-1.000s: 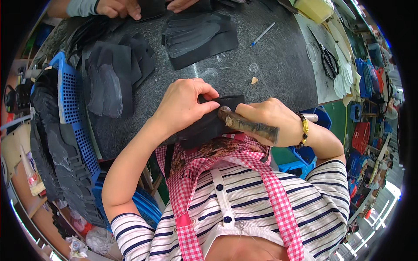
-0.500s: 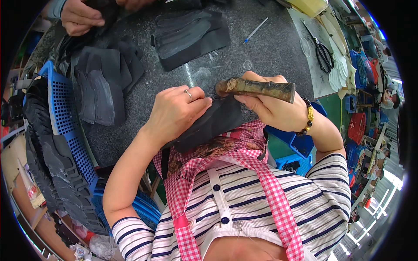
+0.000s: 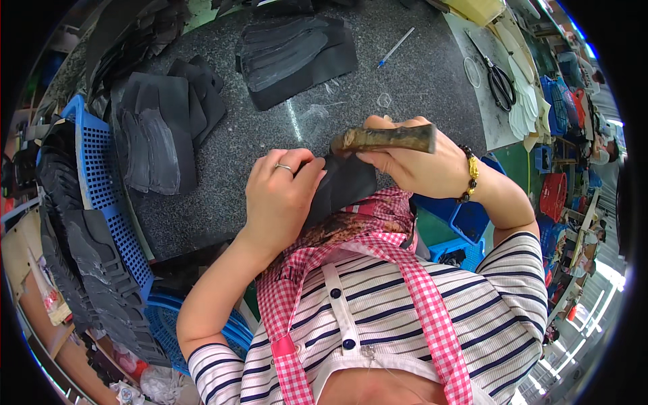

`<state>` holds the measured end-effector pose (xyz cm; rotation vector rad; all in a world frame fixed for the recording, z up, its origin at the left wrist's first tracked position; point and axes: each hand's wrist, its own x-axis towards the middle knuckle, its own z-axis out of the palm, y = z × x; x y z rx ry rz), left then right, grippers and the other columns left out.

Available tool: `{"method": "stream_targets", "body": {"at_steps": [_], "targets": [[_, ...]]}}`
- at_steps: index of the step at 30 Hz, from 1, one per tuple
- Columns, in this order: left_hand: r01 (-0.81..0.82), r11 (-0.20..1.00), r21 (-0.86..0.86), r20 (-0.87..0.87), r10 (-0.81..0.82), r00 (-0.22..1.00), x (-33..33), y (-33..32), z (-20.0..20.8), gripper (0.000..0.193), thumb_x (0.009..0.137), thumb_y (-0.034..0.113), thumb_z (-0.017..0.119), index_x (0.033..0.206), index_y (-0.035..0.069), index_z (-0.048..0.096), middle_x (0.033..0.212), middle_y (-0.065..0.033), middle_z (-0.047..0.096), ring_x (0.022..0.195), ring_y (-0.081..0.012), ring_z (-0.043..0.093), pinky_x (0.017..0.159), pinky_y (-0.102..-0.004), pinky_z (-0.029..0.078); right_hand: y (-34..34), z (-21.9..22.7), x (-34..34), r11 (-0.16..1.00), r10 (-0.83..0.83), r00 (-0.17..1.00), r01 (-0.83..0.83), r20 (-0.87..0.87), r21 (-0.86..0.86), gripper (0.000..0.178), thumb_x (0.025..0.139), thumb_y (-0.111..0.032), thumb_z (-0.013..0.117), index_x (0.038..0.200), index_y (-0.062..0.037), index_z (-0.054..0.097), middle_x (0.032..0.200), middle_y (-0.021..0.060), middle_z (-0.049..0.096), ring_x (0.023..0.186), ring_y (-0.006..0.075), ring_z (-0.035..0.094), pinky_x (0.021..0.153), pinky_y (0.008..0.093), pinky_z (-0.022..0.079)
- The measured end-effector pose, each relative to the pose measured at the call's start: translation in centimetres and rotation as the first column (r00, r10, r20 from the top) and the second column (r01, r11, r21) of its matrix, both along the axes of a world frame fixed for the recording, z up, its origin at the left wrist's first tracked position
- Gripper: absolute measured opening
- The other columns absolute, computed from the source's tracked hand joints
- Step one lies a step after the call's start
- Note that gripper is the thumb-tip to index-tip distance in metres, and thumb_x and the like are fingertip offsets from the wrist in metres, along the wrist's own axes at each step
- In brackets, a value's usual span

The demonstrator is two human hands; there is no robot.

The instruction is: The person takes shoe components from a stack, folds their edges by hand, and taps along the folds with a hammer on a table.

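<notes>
At the table's near edge, my left hand (image 3: 278, 196) has its fingers curled and pinched at the left end of a black sheet piece (image 3: 351, 183). Part of that piece lies beneath the hand, out of sight. My right hand (image 3: 439, 169) is closed round a hammer (image 3: 390, 139) with a worn brownish metal head. The head lies just above the black piece, its narrower end close to my left fingertips. Most of the handle is hidden by the head and my hand. Whether the hammer touches the piece I cannot tell.
Stacked black pieces with whitish smears (image 3: 293, 57) lie on the dark speckled table (image 3: 223, 216), with more black pieces (image 3: 155, 128) at left. A pen (image 3: 396, 47) and black-handled scissors (image 3: 501, 84) lie at right. A blue basket (image 3: 111, 182) stands along the left side.
My left hand has shifted right along the black piece. The hammer in my right hand has moved slightly left. Another person's hands at the far left have gone out of view.
</notes>
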<state>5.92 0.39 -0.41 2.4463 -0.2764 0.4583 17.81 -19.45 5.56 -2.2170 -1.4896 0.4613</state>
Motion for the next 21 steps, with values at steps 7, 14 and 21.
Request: {"method": "stream_targets", "body": {"at_steps": [7,14,21], "targets": [[-0.003,0.949,0.314,0.04,-0.01,0.999,-0.1,-1.2,0.7,0.018,0.075,0.007,0.071,0.093,0.006,0.068,0.087,-0.0034,0.061,0.079,-0.0226,0.059,0.078,-0.0377,0.045,0.4,-0.1,0.3,0.999,0.003,1.0,-0.003,0.003,0.054,0.014,0.088,-0.016,0.059,0.099,-0.0079,0.064,0.09,0.01,0.058,0.065,0.0317,0.061,0.056,0.0427,0.049],[0.036,0.996,0.087,-0.054,-0.031,0.998,-1.0,0.4,0.5,0.013,0.077,0.005,0.067,0.09,0.006,0.067,0.086,-0.0039,0.06,0.081,-0.0221,0.059,0.081,-0.0374,0.042,0.7,-0.7,0.0,0.999,-0.015,1.0,0.015,0.006,-0.049,0.019,0.088,-0.017,0.058,0.104,-0.007,0.059,0.075,0.0112,0.06,0.061,0.0336,0.062,0.053,0.0432,0.049],[0.097,0.991,0.092,-0.09,-0.088,0.992,-1.3,2.6,0.5,0.013,0.076,0.007,0.068,0.089,0.008,0.068,0.089,-0.0018,0.061,0.08,-0.0196,0.059,0.08,-0.0366,0.042,1.7,0.6,-0.6,0.982,0.124,0.992,-0.125,-0.013,-0.145,0.022,0.086,-0.013,0.063,0.107,-0.0078,0.063,0.078,0.0095,0.055,0.058,0.0298,0.058,0.053,0.0392,0.047]]}}
